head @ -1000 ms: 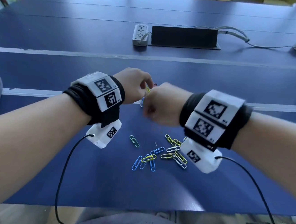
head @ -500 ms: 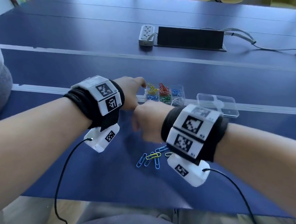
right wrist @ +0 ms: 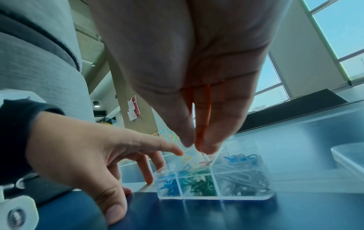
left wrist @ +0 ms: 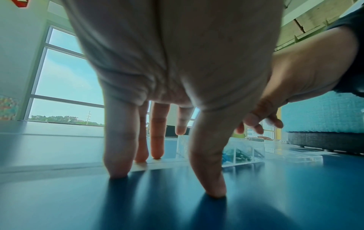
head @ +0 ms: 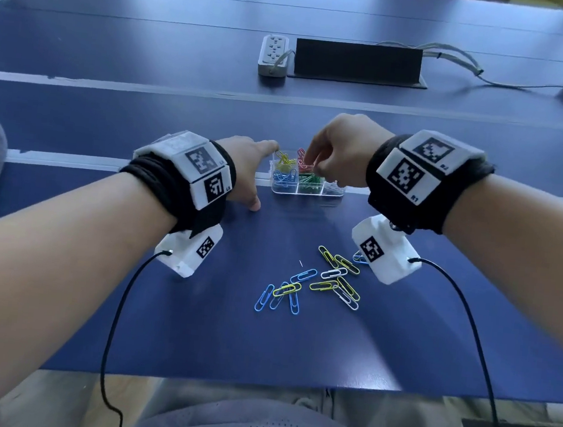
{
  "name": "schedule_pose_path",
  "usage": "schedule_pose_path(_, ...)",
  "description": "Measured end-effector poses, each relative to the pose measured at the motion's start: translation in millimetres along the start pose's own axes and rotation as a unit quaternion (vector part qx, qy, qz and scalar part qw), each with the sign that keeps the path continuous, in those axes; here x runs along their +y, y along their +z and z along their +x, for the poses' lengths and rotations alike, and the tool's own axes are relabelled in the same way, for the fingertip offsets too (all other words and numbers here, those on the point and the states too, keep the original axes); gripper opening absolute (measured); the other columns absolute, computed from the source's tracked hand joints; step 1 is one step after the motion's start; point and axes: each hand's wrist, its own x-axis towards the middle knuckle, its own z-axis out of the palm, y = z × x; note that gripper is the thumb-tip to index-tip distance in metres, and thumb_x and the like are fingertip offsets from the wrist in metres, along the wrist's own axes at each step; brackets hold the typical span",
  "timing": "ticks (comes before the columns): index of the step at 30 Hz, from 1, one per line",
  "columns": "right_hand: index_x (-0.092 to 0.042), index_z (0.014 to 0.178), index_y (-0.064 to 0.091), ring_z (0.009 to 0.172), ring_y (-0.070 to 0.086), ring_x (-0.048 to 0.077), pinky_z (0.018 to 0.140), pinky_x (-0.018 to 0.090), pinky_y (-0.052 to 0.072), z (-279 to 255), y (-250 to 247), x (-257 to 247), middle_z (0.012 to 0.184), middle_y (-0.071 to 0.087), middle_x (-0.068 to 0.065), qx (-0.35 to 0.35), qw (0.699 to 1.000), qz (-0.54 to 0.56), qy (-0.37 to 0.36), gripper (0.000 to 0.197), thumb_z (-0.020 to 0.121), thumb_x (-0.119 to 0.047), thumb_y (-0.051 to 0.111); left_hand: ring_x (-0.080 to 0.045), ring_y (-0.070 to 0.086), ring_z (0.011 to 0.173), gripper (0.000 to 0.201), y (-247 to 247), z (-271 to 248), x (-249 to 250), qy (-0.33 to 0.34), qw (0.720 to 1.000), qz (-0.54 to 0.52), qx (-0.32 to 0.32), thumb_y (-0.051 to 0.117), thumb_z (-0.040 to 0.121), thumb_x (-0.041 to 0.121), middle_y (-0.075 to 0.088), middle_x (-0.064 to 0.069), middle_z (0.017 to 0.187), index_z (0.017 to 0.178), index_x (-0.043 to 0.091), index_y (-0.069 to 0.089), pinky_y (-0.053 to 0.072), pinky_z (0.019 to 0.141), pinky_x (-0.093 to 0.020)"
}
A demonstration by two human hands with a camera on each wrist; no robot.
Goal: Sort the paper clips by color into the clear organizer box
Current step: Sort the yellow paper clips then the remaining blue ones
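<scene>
The clear organizer box (head: 309, 191) sits mid-table, holding yellow, red, blue, green and white clips in separate compartments (right wrist: 216, 180). My right hand (head: 307, 162) hovers over the back middle compartment, thumb and fingertip pinching a red paper clip (right wrist: 202, 124) upright. My left hand (head: 252, 176) rests beside the box's left side with straight fingers (left wrist: 118, 147) on the table and the index fingertip at the box's far left corner. Several loose blue, yellow and white clips (head: 314, 282) lie on the table nearer to me.
The box's clear lid (right wrist: 348, 157) lies just right of the box, hidden by my right wrist in the head view. A power strip (head: 273, 56) and a black panel (head: 356, 62) sit farther back. The table's near edge (head: 257, 381) is close to my lap.
My right hand has come up from the loose pile to above the box with a clip. My left hand has spread flat beside the box.
</scene>
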Motion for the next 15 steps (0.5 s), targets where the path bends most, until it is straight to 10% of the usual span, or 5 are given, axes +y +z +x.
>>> schedule_pose_path(8, -0.028, 0.09, 0.075, 0.084, 0.064, 0.018, 0.073, 0.021, 0.051, -52.8, 11.8, 26.7, 0.079, 0.068, -0.005, -0.076, 0.987, -0.127, -0.066, 0.03, 0.078, -0.008, 0.055, -0.031, 0.049, 0.116, 0.093, 7.3, -12.3, -2.7, 0.028, 0.998, -0.043, 0.038, 0.075, 0.07, 0.028, 0.049, -0.012, 0.129, 0.145, 0.025, 0.02, 0.044, 0.098, -0.041)
schedule_pose_path(15, -0.033, 0.098, 0.071, 0.08, 0.047, 0.012, 0.088, 0.037, 0.05, -65.8, 17.7, 54.5, 0.082, 0.062, -0.012, -0.094, 0.972, -0.193, -0.094, 0.026, 0.08, -0.016, 0.061, -0.024, 0.052, 0.091, 0.031, 11.2, -40.9, 19.2, 0.115, 0.978, -0.098, 0.147, 0.066, 0.079, 0.023, 0.052, -0.007, 0.105, 0.108, 0.016, 0.059, 0.041, 0.087, -0.027)
